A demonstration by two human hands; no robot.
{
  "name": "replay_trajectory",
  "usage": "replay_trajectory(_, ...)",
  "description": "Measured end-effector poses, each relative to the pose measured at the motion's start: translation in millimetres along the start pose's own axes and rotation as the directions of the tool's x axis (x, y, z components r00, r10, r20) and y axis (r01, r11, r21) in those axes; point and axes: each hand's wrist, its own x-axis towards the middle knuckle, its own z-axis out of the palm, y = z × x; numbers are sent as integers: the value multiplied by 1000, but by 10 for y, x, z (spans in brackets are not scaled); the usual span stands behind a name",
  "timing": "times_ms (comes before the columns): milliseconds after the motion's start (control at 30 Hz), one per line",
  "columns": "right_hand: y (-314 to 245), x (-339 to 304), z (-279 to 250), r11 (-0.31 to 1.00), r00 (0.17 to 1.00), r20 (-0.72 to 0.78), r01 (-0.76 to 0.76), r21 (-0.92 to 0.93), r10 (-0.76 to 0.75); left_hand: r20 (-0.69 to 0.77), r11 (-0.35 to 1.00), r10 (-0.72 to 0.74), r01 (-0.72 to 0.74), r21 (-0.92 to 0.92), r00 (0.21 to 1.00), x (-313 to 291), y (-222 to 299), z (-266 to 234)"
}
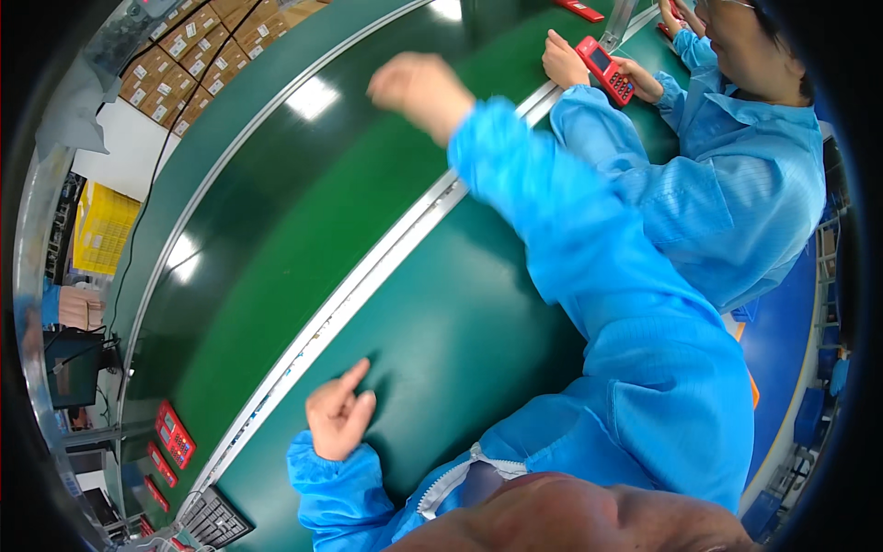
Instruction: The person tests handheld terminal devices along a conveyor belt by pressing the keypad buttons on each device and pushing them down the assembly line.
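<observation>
My left hand [338, 411] is over the dark green tabletop [446, 304], on the near side of a white metal rail. Its index finger points out and its thumb stands apart, with nothing held. My right hand [418, 90] reaches far out above the green conveyor belt [276, 276], beyond the rail. Motion smears its bent fingers, and I cannot make out anything in them. Nearest to it, a co-worker at the right holds a red handheld card terminal [605, 71] with a screen and dark keys.
Several red terminals [175, 434] lie at the belt's lower left, near a black keyboard [215, 518]. The white rail [340, 304] runs between belt and tabletop. Stacked cardboard boxes [184, 55] and a yellow bin [103, 227] stand beyond the belt. The co-worker's sleeve [681, 198] is close beside my right arm.
</observation>
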Motion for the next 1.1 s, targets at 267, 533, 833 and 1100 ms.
replay_trajectory(267, -730, -2029, 330, 933, 707, 611, 310, 185, -356, 321, 989, 88, -46, -137, 943, 0, 121, 100)
replay_trajectory(533, -973, -2004, 422, 923, 654, 669, 359, 135, -353, 315, 975, 84, -13, -220, 946, -134, 24, -168)
replay_trajectory(833, -1048, -1967, 522, 917, 646, 658, 342, 205, -388, 317, 971, 107, -31, -237, 942, -230, -10, -263)
replay_trajectory(1100, -1179, -1936, 441, 933, 633, 698, 325, 153, -335, 316, 976, 119, -52, -211, 941, -268, 32, -299)
